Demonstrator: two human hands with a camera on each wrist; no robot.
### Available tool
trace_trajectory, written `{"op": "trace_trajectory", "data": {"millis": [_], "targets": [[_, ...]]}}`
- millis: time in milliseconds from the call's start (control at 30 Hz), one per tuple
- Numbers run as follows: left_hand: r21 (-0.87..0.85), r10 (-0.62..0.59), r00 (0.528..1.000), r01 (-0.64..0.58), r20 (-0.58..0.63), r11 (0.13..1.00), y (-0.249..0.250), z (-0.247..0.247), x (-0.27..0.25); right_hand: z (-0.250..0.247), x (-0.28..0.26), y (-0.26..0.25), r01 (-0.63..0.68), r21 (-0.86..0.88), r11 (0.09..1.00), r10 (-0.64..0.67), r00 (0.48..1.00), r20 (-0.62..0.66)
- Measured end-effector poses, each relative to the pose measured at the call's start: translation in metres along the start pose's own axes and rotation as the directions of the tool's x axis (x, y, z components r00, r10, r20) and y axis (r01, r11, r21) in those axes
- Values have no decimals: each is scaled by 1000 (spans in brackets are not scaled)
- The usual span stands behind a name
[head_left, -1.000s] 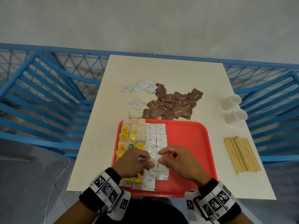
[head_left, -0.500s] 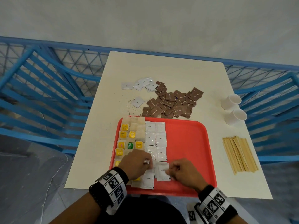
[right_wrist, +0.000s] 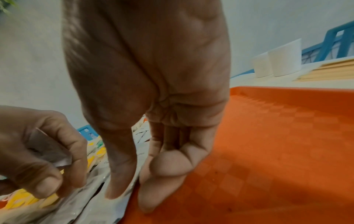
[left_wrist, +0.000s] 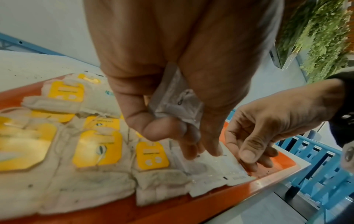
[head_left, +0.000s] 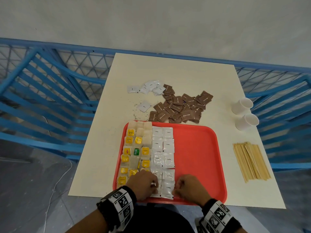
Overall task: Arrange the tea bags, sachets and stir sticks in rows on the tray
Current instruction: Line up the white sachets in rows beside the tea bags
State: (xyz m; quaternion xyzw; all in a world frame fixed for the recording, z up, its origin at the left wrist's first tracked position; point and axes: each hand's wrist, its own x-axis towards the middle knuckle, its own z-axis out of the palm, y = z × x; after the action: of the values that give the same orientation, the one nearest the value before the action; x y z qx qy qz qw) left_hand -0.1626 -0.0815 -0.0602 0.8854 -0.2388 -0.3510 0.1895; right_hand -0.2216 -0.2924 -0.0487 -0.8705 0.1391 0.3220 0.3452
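Your left hand (left_wrist: 172,75) pinches spare white coffee sachets (left_wrist: 176,100) while its fingertips pin the row at the red tray's (head_left: 198,157) near edge. Right hand (head_left: 188,189), fingers curled, nudges the last sachet (head_left: 167,189) and grips nothing. Push too hard and neighbours shift.

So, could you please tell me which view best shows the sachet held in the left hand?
The left wrist view: the spare sachet sits tucked in the left hand. The right wrist view shows one corner; the head view hides it.
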Motion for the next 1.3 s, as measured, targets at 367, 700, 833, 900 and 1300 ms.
{"op": "trace_trajectory", "data": {"millis": [367, 700, 833, 900, 1300], "targets": [[-254, 32, 997, -49, -67, 966, -10, -7, 5, -3, 6, -3, 15, -16, 1000, -17, 992, -123], [-976, 44, 975, 216, 216, 12, 28, -69, -22, -59, -20, -61, 344, 153, 926, -275, 896, -347], [-970, 201, 956, 233, 214, -74, 38, -89, -24, -67, -33, -106, 467, 311, 827, -447, 884, -138], [-982, 184, 965, 186, 188, 33, 41, -96, -29, -64, -29, -108, 467, 357, 809, -432, 884, -177], [-724, -34, 999, 2, -29, 690, 21, -107, -39, -63, -9, -98, 420, 405, 812, -351, 906, -236]]}}
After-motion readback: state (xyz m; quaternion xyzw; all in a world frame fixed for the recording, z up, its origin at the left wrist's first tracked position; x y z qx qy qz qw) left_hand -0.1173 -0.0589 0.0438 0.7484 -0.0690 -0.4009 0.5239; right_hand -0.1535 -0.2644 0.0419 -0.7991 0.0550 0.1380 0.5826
